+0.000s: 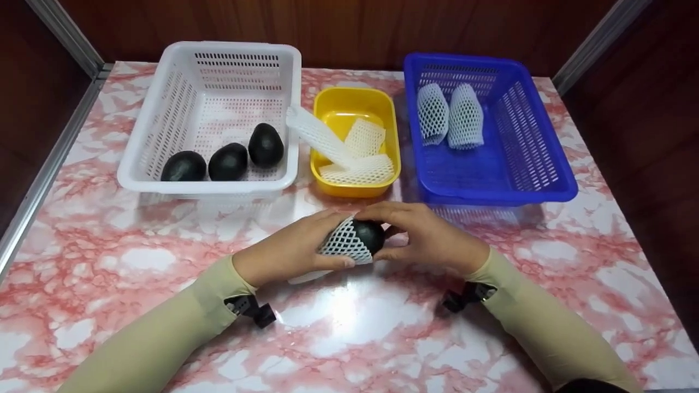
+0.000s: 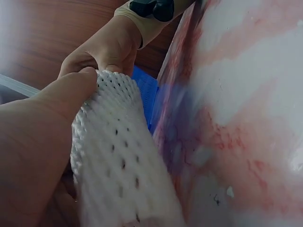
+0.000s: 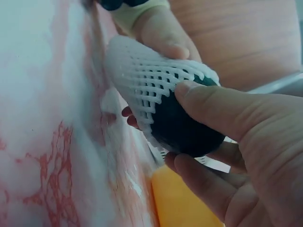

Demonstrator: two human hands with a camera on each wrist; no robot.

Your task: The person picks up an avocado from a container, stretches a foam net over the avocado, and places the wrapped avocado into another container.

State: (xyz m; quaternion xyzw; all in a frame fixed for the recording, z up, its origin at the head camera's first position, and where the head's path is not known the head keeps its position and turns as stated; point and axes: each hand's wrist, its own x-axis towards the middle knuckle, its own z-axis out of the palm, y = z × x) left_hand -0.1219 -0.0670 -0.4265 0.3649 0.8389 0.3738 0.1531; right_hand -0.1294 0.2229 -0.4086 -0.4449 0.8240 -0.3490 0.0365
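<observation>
Between my hands, near the table's middle, is a dark avocado (image 1: 369, 235) partly inside a white foam net sleeve (image 1: 345, 244). My left hand (image 1: 297, 248) grips the sleeve around its covered end, thumb along the near side. With fingers and thumb, my right hand (image 1: 428, 236) holds the bare end of the avocado. In the right wrist view the net's edge runs slantwise across the avocado (image 3: 184, 125), leaving its rounded end uncovered. The left wrist view shows the loose length of the sleeve (image 2: 123, 156) trailing back from my left thumb.
A white basket (image 1: 210, 187) at back left holds three bare avocados. The yellow bin (image 1: 355, 190) in the middle has several foam sleeves, one leaning on the white basket's rim. Two sleeved pieces lie in the blue basket (image 1: 497, 197) at back right. Wood-look panels (image 1: 349, 33) stand behind.
</observation>
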